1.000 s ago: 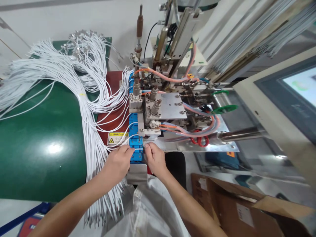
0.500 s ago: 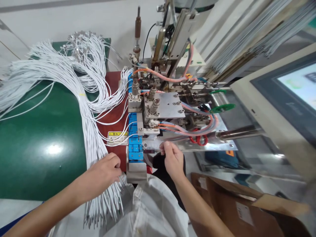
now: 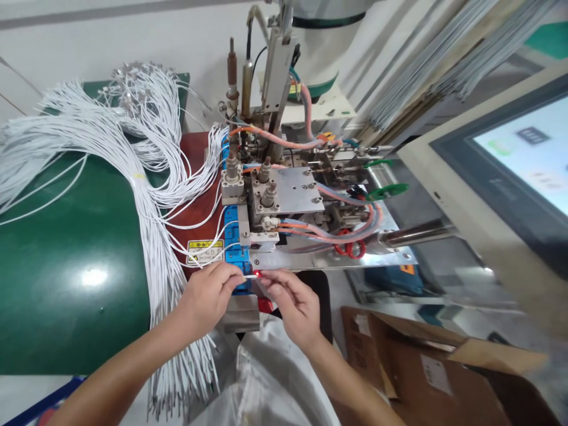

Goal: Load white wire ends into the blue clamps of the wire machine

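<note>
My left hand (image 3: 208, 296) is pinched on a thin white wire (image 3: 247, 276), holding its end over the blue fixture track (image 3: 231, 248) at the front of the metal machine (image 3: 284, 201). My right hand (image 3: 290, 302) meets it from the right, thumb and forefinger pinched at the wire's tip, where a small red light glows. A thick bundle of white wires (image 3: 153, 236) runs down the green table (image 3: 66, 278) just left of my left hand, with cut ends hanging over the front edge.
A touchscreen panel (image 3: 510, 171) stands at the right. An open cardboard box (image 3: 426, 367) sits at the lower right. Orange and blue hoses (image 3: 337, 228) loop over the machine's steel plate. A white cloth (image 3: 266, 378) lies below my hands.
My left hand came up from the wire bundle with a wire and moved to the blue track. My right hand moved left from the plate's edge to meet it. The view shifted slightly.
</note>
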Available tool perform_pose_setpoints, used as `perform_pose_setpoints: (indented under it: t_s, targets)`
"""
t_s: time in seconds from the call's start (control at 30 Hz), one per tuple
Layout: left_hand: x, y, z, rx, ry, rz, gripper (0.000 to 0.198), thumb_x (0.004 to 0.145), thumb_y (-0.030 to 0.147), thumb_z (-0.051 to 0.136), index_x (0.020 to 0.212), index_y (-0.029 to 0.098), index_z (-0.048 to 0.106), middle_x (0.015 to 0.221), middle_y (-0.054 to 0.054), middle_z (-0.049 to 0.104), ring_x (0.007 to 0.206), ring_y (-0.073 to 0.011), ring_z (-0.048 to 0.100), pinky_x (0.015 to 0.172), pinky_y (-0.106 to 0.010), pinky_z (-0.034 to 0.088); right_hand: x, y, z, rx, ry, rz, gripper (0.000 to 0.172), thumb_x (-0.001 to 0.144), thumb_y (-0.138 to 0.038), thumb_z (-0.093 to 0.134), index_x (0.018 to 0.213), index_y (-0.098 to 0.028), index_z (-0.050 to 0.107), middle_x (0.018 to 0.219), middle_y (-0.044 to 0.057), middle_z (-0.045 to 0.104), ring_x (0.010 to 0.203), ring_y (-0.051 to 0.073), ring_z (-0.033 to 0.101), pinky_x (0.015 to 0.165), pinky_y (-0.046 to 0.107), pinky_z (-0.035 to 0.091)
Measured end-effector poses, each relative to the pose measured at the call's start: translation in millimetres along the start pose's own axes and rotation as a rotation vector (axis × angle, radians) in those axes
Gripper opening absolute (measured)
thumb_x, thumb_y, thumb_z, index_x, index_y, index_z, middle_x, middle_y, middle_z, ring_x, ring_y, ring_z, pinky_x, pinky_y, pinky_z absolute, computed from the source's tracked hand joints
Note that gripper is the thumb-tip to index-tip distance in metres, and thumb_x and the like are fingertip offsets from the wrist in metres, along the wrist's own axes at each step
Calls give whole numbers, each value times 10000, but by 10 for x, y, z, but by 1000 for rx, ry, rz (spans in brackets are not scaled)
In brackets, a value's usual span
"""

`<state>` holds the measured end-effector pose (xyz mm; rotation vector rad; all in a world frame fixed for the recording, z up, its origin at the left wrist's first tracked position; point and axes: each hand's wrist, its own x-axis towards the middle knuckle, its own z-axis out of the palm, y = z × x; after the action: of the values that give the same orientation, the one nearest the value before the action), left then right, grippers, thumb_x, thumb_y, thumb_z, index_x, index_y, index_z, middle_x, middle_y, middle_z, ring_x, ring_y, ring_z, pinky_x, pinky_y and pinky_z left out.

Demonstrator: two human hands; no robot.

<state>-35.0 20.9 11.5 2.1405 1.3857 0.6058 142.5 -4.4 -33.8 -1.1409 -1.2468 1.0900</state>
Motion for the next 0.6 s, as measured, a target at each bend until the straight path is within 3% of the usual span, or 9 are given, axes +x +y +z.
perform_pose_setpoints:
  t_s: [0.13, 0.27, 0.4, 0.5, 0.6]
  targets:
    - [8, 4, 85, -30, 39, 19, 154, 897, 222, 445, 866, 204, 595, 800, -1, 650, 746, -127, 607, 701, -244, 475, 104, -64, 72, -141, 34, -70, 107, 809, -189, 541, 805, -206, 647, 726, 22, 636, 666, 145, 602, 624, 265, 485]
    - [-24, 5, 174, -15, 170, 90, 187, 850, 239, 538, 1021, 182, 590, 924, -43, 669, 810, -138, 627, 754, -255, 507, 220, -149, 85, -274, 4, -115, 102, 787, -168, 552, 715, -193, 619, 655, 11, 616, 600, 132, 570, 585, 255, 469]
    - [-33, 35, 216, 159, 304, 224, 155, 847, 162, 521, 931, 182, 650, 809, -37, 687, 773, -146, 637, 755, -277, 514, 241, -197, 79, -262, -33, -93, 118, 788, -178, 553, 689, -189, 617, 636, 8, 609, 598, 130, 566, 587, 254, 462]
    - [-19, 62, 219, 67, 355, 139, 152, 842, 174, 532, 871, 195, 679, 770, -25, 707, 698, -133, 649, 689, -252, 530, 214, -156, 102, -108, 31, -11, 115, 802, -194, 539, 754, -192, 643, 712, 23, 634, 665, 141, 597, 616, 258, 480]
    - [-14, 75, 221, -140, 306, -51, 114, 816, 219, 582, 834, 194, 692, 777, -18, 720, 686, -131, 663, 666, -229, 543, 194, -94, 141, -19, 78, 44, 81, 778, -208, 580, 797, -199, 658, 765, 33, 642, 701, 151, 607, 630, 267, 489]
